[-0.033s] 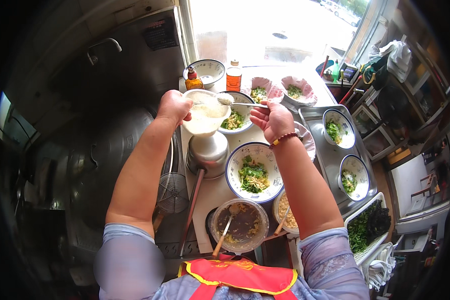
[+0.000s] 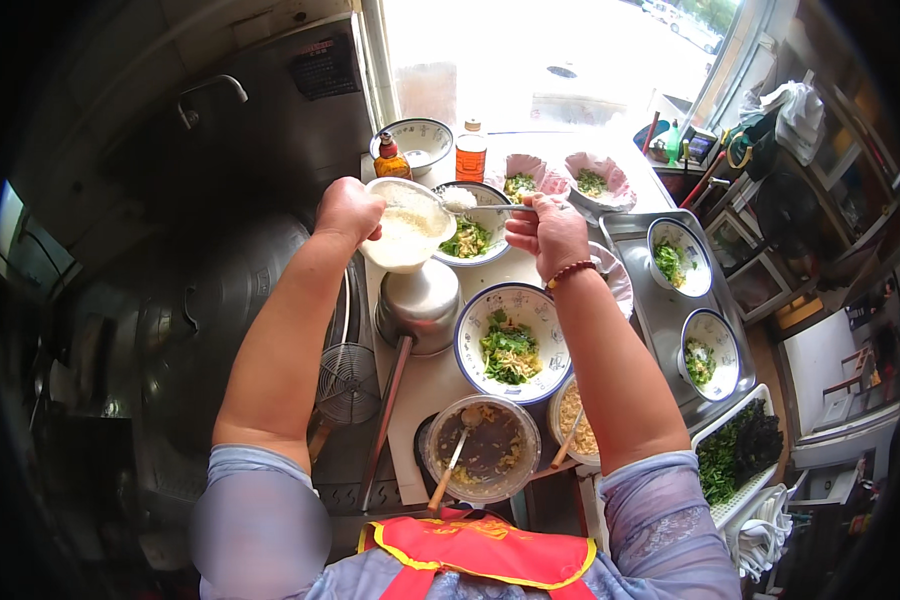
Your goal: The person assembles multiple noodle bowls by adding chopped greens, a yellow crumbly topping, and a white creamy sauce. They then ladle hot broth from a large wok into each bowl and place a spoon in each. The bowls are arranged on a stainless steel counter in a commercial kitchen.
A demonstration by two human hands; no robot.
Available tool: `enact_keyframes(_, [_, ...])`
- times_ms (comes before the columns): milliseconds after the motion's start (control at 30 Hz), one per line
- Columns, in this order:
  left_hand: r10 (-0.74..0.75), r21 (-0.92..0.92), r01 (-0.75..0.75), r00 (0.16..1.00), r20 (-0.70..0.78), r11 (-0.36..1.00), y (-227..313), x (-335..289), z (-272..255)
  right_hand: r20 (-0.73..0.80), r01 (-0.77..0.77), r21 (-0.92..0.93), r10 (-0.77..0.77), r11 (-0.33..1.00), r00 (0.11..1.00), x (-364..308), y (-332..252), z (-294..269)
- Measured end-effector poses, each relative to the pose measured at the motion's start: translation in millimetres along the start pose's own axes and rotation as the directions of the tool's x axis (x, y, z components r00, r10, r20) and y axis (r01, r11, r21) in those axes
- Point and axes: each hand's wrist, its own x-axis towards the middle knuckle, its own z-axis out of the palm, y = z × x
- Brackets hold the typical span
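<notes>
My left hand (image 2: 350, 215) grips the rim of a white tub (image 2: 402, 240) of pale granular seasoning and holds it tilted. In my right hand (image 2: 550, 230) is a metal spoon (image 2: 510, 207), pinched by its handle. White granules heap in the spoon's bowl, just off the tub's right edge. Below and beyond the spoon stands a blue-rimmed bowl (image 2: 495, 222) with chopped greens and pale bits. A second patterned bowl (image 2: 555, 335) with similar food stands nearer, left of my right forearm. Under the tub, a steel pot (image 2: 428, 310) with a long handle is partly hidden.
A clear tub (image 2: 525, 440) with a wooden-handled spoon stands near my apron. Two bowls rest on a metal tray (image 2: 650, 350) at right, by a basket (image 2: 760, 400) of greens. Two bottles, an orange one (image 2: 470, 160) among them, and lined bowls stand at the back. A strainer (image 2: 348, 385) lies left.
My right hand has turned slightly and its lower fingers curl in more around the spoon handle. The tub and bowls have hardly changed place.
</notes>
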Motion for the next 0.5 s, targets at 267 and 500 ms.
enact_keyframes(267, [0.256, -0.044, -0.256, 0.967, 0.0, 0.966, -2, -24, 23, 0.415, 0.693, -0.397, -0.556, 0.602, 0.721, -72, -23, -23])
enact_keyframes(500, [0.468, -0.242, -0.439, 0.881, 0.076, 0.865, 41, -75, 108, 0.216, 0.441, -0.713, -0.428, 0.544, 0.878, -126, -17, -100])
